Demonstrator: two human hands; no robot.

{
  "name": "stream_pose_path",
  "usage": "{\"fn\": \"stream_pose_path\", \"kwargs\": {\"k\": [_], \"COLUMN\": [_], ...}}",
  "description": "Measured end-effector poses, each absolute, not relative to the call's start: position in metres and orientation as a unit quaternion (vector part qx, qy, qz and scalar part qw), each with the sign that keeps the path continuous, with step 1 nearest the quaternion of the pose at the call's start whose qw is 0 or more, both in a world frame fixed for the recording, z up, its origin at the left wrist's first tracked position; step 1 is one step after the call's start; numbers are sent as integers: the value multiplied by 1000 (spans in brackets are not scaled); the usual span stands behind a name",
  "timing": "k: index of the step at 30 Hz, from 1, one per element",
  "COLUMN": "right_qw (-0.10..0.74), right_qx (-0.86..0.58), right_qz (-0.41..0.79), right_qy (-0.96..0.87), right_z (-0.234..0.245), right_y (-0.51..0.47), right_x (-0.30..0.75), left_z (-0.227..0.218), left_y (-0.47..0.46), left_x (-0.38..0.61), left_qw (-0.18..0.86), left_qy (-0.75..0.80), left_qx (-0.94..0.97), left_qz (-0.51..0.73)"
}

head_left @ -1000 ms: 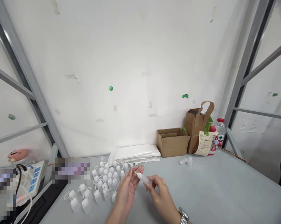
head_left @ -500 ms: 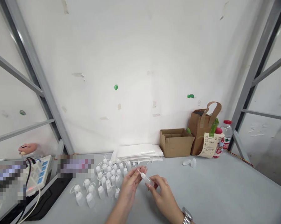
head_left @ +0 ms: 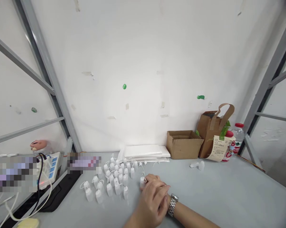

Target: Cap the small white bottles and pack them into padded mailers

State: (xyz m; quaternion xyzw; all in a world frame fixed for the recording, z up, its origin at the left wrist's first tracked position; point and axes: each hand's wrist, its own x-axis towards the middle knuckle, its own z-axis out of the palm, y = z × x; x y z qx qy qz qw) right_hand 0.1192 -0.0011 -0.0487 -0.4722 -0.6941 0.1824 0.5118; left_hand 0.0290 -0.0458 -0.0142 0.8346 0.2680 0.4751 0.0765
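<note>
Lower centre, a small bottle (head_left: 142, 181) is pinched upright in the right hand (head_left: 158, 190) fingers beside the bottles (head_left: 114, 182). The left hand (head_left: 145, 209) grip cannot be told. A steady, upright release is called for.

Your right hand (head_left: 157, 191) touches a small white bottle (head_left: 142, 181) standing on the grey table (head_left: 228, 196), just right of the bottle cluster (head_left: 114, 183). Your left hand (head_left: 144, 215) lies close beneath it, partly overlapped, and neither hand's grip can be made out.

Grey table (head_left: 228, 196): white bottles (head_left: 114, 183), sheet stack (head_left: 145, 152), cardboard box (head_left: 184, 145), paper bag (head_left: 210, 133).
</note>
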Motion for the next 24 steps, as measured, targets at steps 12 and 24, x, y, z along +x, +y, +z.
{"fn": "stream_pose_path", "kwargs": {"k": [12, 24], "right_qw": [400, 503], "right_qx": [-431, -793], "right_qz": [213, -34], "right_qy": [-780, -343], "right_z": [-36, -44], "right_y": [5, 21], "right_x": [112, 316], "left_z": [-12, -12], "left_y": [-50, -45], "left_x": [26, 39], "left_qw": [100, -1], "left_qy": [280, 276], "left_qx": [817, 836], "left_qz": [495, 474]}}
